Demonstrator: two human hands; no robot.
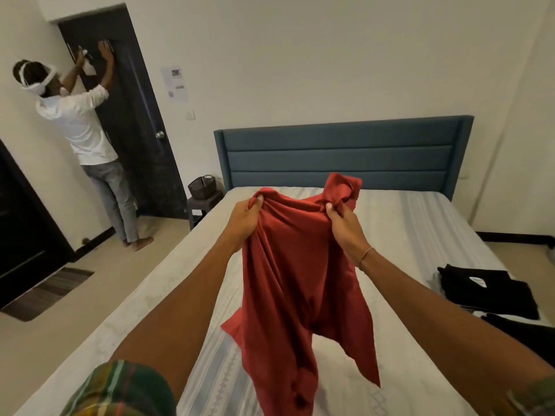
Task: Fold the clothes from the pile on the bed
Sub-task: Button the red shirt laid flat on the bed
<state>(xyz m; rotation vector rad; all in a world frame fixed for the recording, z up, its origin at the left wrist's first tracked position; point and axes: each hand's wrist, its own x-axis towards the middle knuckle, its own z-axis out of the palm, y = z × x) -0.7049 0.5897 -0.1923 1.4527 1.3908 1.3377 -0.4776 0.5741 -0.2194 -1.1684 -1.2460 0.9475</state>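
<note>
Two hands hold a crumpled dark red cotton garment (300, 265) up above the bed with the pale striped sheet (405, 223). The left hand (244, 219) pinches a bunched fold at the garment's top edge, fingers curled over the cloth. The right hand (345, 228) grips another gathered bunch of the same top edge, with a twisted knot of red fabric rising just past its fingertips. Between and below the hands the garment hangs in loose folds, its lower parts draping down toward the sheet. Well to the right of the right hand, black folded clothes (489, 291) lie on the bed near its edge. Beyond the hands stands a blue padded headboard (339, 154). Far to the left of the left hand, a person in a white shirt (81, 127) presses both palms against a dark door (135, 121).
</note>
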